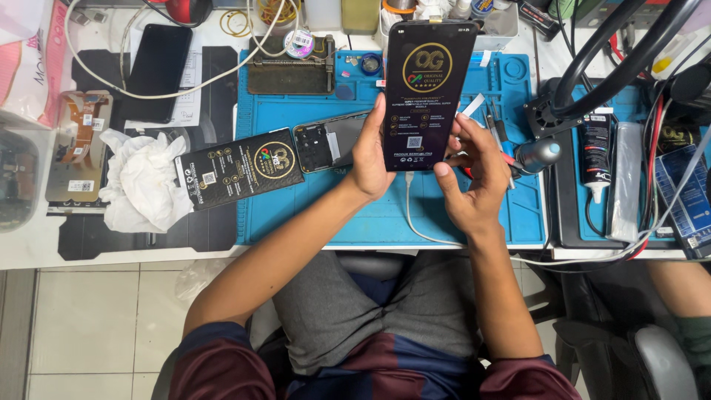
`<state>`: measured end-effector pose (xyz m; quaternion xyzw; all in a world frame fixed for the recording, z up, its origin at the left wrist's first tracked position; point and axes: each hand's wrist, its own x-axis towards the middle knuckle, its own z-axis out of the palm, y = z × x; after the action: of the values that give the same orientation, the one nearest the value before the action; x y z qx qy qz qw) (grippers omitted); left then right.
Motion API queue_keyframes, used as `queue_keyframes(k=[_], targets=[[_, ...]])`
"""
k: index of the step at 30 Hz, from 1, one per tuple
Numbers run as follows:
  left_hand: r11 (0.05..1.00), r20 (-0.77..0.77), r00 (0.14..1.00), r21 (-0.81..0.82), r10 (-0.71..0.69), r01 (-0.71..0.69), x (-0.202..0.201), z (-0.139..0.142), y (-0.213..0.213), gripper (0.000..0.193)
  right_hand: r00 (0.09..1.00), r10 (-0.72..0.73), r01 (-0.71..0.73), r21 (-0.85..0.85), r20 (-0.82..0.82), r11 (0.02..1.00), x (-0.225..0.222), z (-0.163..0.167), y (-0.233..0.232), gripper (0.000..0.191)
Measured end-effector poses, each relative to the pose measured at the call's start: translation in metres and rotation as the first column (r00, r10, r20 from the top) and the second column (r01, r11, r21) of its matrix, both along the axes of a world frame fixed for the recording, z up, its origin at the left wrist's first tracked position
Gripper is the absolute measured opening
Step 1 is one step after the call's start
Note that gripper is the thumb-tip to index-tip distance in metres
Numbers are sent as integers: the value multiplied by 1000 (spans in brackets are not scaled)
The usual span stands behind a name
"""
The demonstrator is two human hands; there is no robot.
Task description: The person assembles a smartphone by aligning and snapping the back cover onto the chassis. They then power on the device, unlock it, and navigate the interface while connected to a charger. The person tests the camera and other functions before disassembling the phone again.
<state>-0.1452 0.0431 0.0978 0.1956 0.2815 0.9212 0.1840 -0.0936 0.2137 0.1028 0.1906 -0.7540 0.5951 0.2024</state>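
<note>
- The left hand (pixel 368 152) grips the left edge of a replacement phone screen (pixel 427 92), thumb on the front and fingers behind, so the panel stands up toward the camera above the blue mat (pixel 385 215).
- The right hand (pixel 474 174) closes on the lower right corner of the same screen, thumb on the bottom edge; it seems to steady the panel or pick at its black printed film, though which I cannot tell.
- Held by the edges, the panel is kept clear of the tools on the mat, and the face takes little touch.
- A white cable (pixel 409 215) hangs from below the screen and loops across the mat.
- Just left of the left hand lies an opened phone body (pixel 329 141), inner side up, within easy reach.
- Beside it rests a flat black printed sheet (pixel 241 168), partly over the mat's edge, next to a crumpled white tissue (pixel 141 181).
- Another dark phone (pixel 155 70) lies well apart at the far left of the worktop (pixel 22 252).
- Near the right hand lie tweezers (pixel 490 126) and a silver-capped tool (pixel 538 154).
</note>
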Motion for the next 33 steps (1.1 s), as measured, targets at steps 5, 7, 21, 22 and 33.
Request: queue_keyframes(k=[5,7,21,22,33], targets=[[1000,26,1000,26,-15,15,0,-3,1,79,1000,-10,10,7,-3,1000,0,-1,0,60],[999,33,999,27,-18,17,-1,-4,1,79,1000,-6,6,1,4,1000,0,-1,0,61],[999,24,999,37,-25,24,0,-6,1,79,1000,2,-2,-8,-3,1000,1,-2,0,60],[999,27,999,39,-29,28,-1,-7,1,79,1000,4,-4,-9,-4,1000,1,-2,0,60],[998,-48,997,-34,-56,54,6,8,-6,84,977,189,-158,-257,101,953,8,15,-1,50]])
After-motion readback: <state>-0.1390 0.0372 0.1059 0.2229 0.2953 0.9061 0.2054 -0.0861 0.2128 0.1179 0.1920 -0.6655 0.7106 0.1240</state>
